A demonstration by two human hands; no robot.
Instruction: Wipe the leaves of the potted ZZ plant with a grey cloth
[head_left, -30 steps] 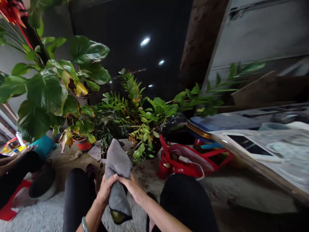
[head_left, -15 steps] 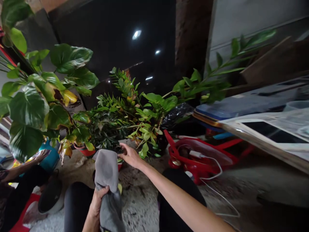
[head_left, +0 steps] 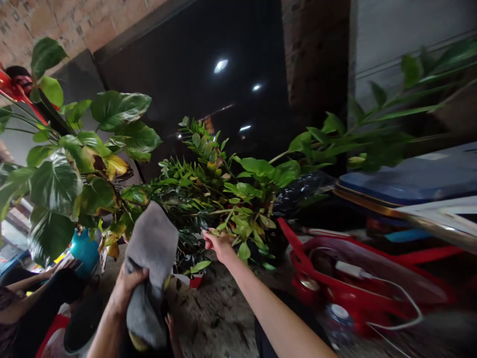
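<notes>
My left hand (head_left: 130,281) is wrapped round a grey cloth (head_left: 154,236), which stands up above the fist and hangs below it. Reaching forward, my right hand (head_left: 219,244) touches the leafy green plants (head_left: 242,199) at the centre; its fingers are pinched together at the foliage, and what they hold is too small to make out. Below the two hands, a small red and white pot (head_left: 196,281) with a few leaves stands on the ground.
A large-leaved plant (head_left: 55,184) rises at the left, near a seated person's arm (head_left: 30,283) and a dark bucket (head_left: 84,323). To the right are a red bag (head_left: 357,303) with a white cable, a clear bottle (head_left: 339,323) and a table edge (head_left: 439,228).
My left hand and the cloth have shifted left, and the cloth now tilts. My right hand is farther right, against the foliage. The view has turned, and the small pot shows more fully.
</notes>
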